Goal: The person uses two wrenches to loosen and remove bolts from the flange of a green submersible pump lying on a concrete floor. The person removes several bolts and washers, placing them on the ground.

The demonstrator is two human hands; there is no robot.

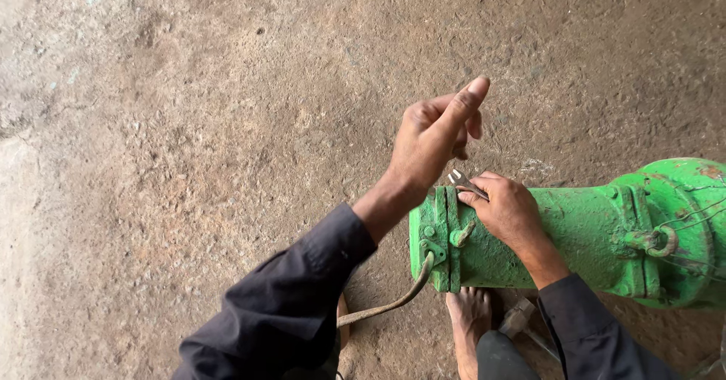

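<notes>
Right hand clamped around a small metal spanner, fingers curled over the handle, only the open jaw end sticking out to the left past the knuckles. Hand rests on top of a green cast pump body lying on its side on the floor, right at the flanged left end. Spanner head sits over the flange joint; can't tell if it is on a bolt. Left hand raised above the flange, holding nothing, index finger stretched up and far-right, other fingers loosely curled, not touching pump or spanner. Both arms in dark sleeves.

Green pump runs from the middle to the right edge, wider flanged housing at the right with thin wire over it. Bent rusty rod hooks off the left flange toward the near side. Bare foot planted just under the pump, near side. Hammer-like metal head beside the foot, partly hidden. Rough brown concrete floor all around.
</notes>
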